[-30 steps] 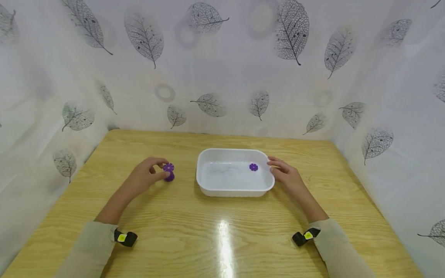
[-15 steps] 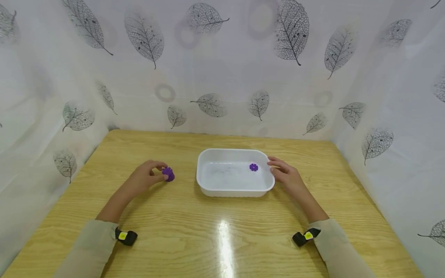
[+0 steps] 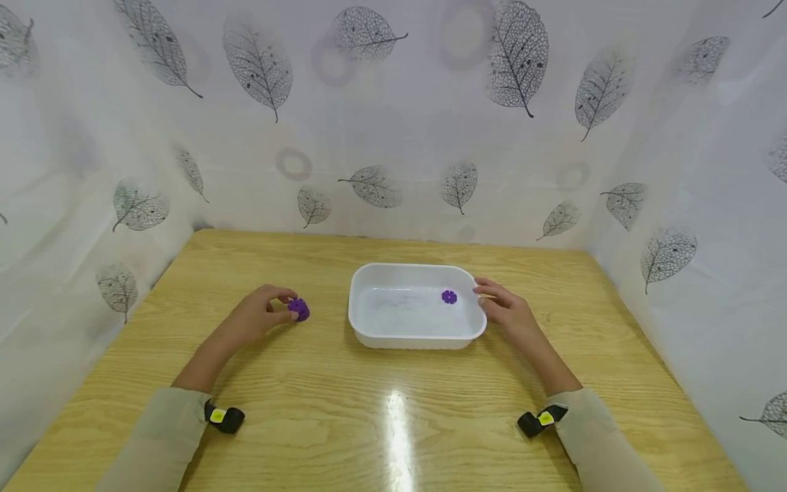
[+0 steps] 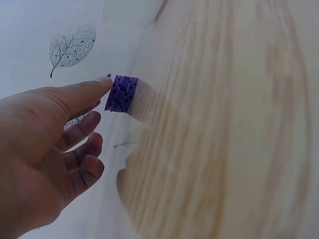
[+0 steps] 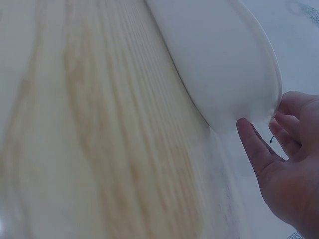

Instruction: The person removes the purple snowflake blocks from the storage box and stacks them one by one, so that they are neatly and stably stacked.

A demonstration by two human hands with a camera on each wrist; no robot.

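At the left of the table, my left hand [image 3: 255, 318] pinches a purple notched plastic disc between thumb and index finger. The disc lies against a stack of purple discs [image 4: 123, 93] that stands on the table; fingers and thumb partly hide it. Its other fingers are loosely bent, as the left wrist view shows. To the right, my right hand [image 3: 513, 316] grips the right end of a white plastic tray [image 3: 418, 342], thumb against the outer wall and fingers at the rim. Inside the tray, near its right end, lies one purple disc [image 3: 449, 297].
The wood-grain table [image 3: 320, 410] is bounded at the back and sides by a pale curtain [image 3: 393, 109] printed with leaves. Each wrist carries a black strap with a small camera. Bare wood lies between the stack and the tray.
My left hand has lowered its disc from just above the stack down to it, shifting slightly towards me. My right hand and the tray have stayed in place.
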